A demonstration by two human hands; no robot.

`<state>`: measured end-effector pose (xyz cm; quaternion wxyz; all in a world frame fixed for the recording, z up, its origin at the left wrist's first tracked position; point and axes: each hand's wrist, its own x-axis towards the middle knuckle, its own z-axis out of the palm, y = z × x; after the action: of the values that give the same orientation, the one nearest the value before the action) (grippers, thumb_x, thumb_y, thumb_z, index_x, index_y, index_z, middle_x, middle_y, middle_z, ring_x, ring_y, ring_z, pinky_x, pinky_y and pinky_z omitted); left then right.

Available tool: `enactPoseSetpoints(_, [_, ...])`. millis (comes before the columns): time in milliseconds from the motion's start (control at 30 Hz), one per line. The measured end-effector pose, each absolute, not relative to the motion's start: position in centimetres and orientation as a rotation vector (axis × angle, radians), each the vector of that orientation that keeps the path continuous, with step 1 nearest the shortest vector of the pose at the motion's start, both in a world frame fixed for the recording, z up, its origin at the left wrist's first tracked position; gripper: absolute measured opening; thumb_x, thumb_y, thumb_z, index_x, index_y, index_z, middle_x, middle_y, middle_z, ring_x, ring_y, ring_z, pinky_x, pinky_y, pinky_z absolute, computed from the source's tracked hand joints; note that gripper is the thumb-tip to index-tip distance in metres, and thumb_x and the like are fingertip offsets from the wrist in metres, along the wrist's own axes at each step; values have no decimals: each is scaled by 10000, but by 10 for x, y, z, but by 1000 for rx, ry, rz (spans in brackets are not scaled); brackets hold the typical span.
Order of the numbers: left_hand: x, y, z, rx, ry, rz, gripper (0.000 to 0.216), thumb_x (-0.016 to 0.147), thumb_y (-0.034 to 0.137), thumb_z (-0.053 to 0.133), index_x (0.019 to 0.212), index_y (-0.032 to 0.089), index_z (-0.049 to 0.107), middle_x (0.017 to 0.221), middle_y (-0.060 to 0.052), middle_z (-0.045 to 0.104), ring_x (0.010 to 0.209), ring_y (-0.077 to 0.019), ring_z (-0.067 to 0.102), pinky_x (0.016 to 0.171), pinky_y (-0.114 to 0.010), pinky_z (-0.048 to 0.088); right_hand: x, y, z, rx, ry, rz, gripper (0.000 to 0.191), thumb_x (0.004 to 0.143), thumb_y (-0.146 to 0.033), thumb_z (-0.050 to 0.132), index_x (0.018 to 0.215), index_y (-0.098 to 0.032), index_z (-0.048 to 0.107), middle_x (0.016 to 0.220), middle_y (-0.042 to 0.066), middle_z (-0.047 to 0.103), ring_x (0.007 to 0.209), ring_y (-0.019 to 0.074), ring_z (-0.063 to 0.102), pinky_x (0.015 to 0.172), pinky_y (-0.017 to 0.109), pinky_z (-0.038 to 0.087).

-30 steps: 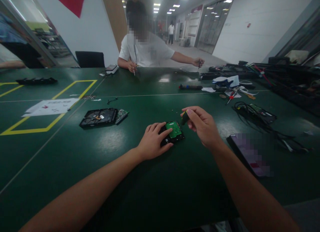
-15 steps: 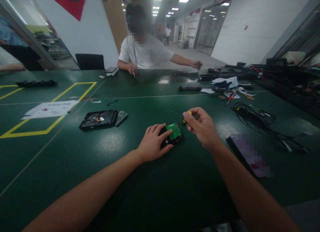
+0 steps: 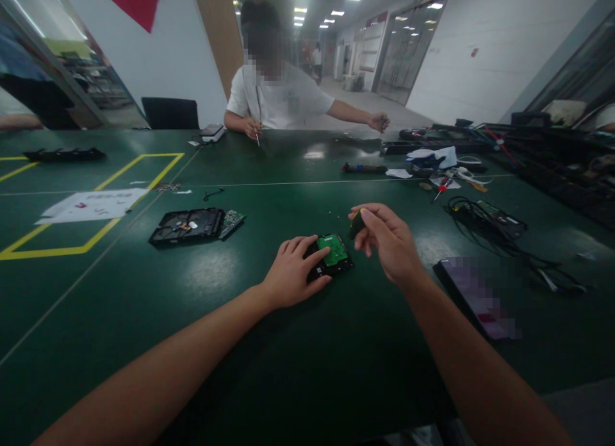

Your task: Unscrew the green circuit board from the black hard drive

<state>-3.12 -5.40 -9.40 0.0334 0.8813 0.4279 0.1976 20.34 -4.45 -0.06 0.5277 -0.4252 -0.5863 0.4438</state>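
Note:
A hard drive (image 3: 342,264) with a green circuit board (image 3: 334,249) facing up lies on the green table. My left hand (image 3: 294,273) rests flat over its left part, fingers spread, index fingertip on the board and thumb by the near edge. My right hand (image 3: 387,241) pinches the yellow and black handle of a screwdriver (image 3: 357,223) just right of the drive. Its shaft points down toward the drive's right edge; whether the tip touches is too small to tell. Tiny bits, perhaps screws, lie beyond the drive.
Another opened drive casing (image 3: 187,227) and a loose circuit board (image 3: 232,224) lie to the left. Paper sheets (image 3: 91,206) sit in a yellow taped outline. At right are a phone-like slab (image 3: 473,298), cables (image 3: 500,241) and a red screwdriver (image 3: 442,188). Opposite sits a person (image 3: 283,100).
My right fingers have shifted on the screwdriver handle, which shows darker and more tilted now. My left hand stays on the drive. The view has moved slightly.

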Motion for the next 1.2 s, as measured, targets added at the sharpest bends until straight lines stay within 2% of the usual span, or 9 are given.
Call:
enactPoseSetpoints(200, [-31,-54,-93,2704,1319,599,648,981,585,633,1560,311,535,1632,-137,426,1465,-404,407,1173,-637,367,203,-44,-1,-1030,-1372,1021,324,1001,-527,616,1096,-230,705,1015,44,738,578,83,554,502,265,406])
enactPoseSetpoints(433, [-31,-55,-92,2698,1322,627,642,970,591,645,1542,314,557,1621,-135,440,1450,-402,427,1171,-637,372,200,-44,0,-1052,-1386,975,304,967,-530,686,1010,-254,565,1031,53,751,585,92,541,488,271,392])
enactPoseSetpoints(633, [-31,-55,-92,2703,1321,620,650,973,586,646,1556,317,543,1631,-132,428,1458,-406,415,1174,-637,372,205,-43,-1,-1046,-1452,940,294,992,-545,644,1064,-263,680,977,25,686,547,77,491,462,276,341])
enactPoseSetpoints(833, [-32,-54,-94,2706,1321,604,654,976,598,636,1556,312,542,1632,-134,421,1458,-405,416,1175,-636,371,204,-46,0,-1028,-1450,1005,330,1028,-525,574,1154,-265,732,1077,50,743,577,85,521,471,271,349])
enactPoseSetpoints(1033, [-31,-55,-93,2702,1322,616,647,976,587,644,1555,316,541,1629,-132,428,1460,-409,414,1174,-643,371,203,-48,2,-1062,-1430,991,275,992,-512,668,1008,-239,641,1017,45,769,587,85,494,489,261,348])
enactPoseSetpoints(1200, [-31,-55,-93,2721,1321,602,647,976,588,642,1550,304,543,1625,-140,428,1452,-405,424,1171,-641,375,204,-48,2,-1030,-1480,997,292,991,-535,672,1001,-245,639,968,16,724,566,75,502,474,256,345])
